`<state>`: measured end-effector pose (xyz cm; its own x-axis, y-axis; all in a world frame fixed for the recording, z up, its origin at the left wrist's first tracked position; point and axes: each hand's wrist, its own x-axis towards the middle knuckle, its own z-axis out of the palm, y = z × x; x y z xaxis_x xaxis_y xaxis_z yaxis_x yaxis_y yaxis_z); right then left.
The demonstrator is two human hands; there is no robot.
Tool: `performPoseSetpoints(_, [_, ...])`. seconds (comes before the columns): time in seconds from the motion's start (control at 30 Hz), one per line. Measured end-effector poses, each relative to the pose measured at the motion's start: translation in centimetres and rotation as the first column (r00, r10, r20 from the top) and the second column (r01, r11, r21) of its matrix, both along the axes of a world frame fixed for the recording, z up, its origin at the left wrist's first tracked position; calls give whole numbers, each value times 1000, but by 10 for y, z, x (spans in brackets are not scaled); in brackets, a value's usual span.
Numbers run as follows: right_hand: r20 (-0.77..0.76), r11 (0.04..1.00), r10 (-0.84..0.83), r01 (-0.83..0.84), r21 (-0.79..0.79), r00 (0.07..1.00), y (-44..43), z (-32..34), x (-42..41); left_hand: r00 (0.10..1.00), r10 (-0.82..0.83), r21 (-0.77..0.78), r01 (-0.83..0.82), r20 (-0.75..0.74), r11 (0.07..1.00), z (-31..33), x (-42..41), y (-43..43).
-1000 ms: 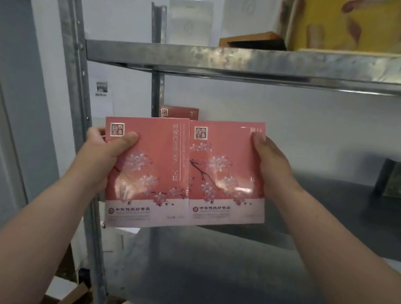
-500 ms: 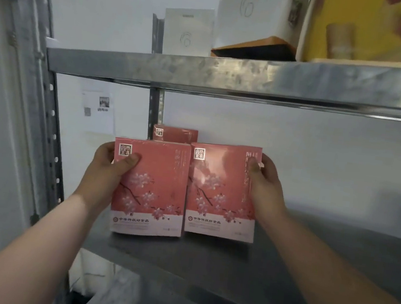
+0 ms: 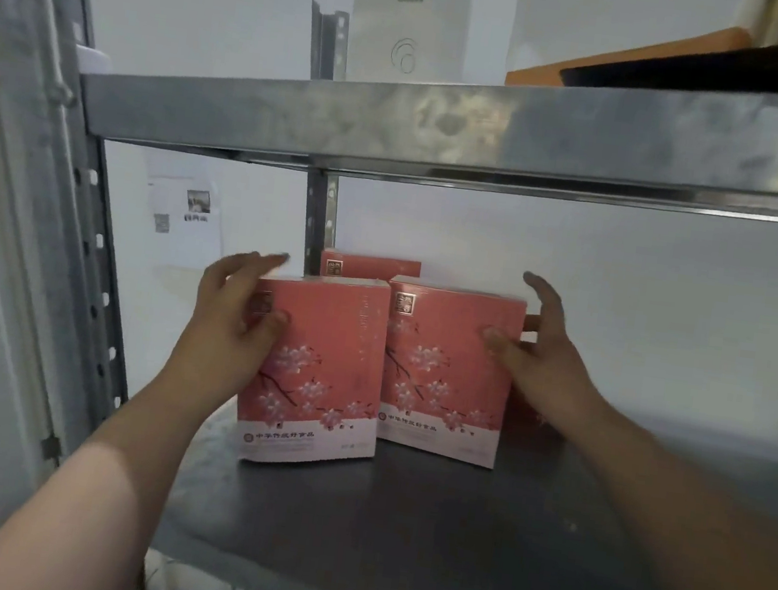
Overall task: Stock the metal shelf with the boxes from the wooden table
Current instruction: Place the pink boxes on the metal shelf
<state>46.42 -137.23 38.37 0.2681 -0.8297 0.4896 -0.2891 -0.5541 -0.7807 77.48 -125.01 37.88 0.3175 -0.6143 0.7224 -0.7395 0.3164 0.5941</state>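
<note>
While the left hand (image 3: 226,324) grips the left box (image 3: 318,374), the right hand (image 3: 540,362) splays wide against the right box (image 3: 445,375); a third box (image 3: 371,267) stands behind at twelve o'clock.

Plain white wall (image 3: 573,293) behind; printed paper notice (image 3: 186,216) stuck on it, left; soft even light.

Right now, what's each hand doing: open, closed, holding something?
Left hand: thumb on the left box, fingers blurred; grip cannot be told.
Right hand: open, fingers spread, thumb touching the right box.
</note>
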Motion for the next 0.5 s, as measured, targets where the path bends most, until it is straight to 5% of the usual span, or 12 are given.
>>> performPoseSetpoints(0.3, [-115, 996, -75, 68, -65, 991, -18, 10, 36, 1000, -24, 19, 24, -2, 1000, 5, 11, -19])
performPoseSetpoints(0.5, [-82, 996, 52, -47, 71, 995, -33, 30, 70, 944, 75, 87, -108, 321, 990, 6, -1, -9])
